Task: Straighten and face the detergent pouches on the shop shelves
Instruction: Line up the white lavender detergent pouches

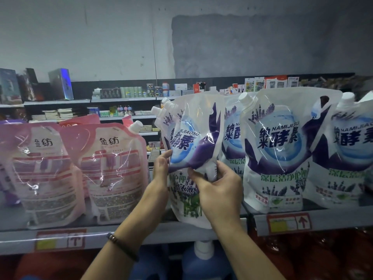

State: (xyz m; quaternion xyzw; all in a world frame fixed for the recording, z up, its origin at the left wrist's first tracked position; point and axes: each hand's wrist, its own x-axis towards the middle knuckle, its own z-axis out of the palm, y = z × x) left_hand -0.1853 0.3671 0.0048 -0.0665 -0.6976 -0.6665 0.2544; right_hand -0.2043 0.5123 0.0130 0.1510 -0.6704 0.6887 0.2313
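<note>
From the head camera, a person stands at a shop shelf (141, 235). In the middle is a white and purple pouch (193, 138) with a white cap at its top left. It stands on the shelf and bends in the middle. The left hand (161, 166) holds its left edge with curled fingers. The right hand (216, 190) pinches the crease in the front of it. A dark bracelet (121, 245) is on the left wrist. Just to the right stand more white and purple pouches (282, 150), facing front. To the left, two pink pouches (113, 168) lean back. A blue bottle (203, 261) sits below the shelf. Far behind are more shelves (125, 100) with small boxes.
</note>
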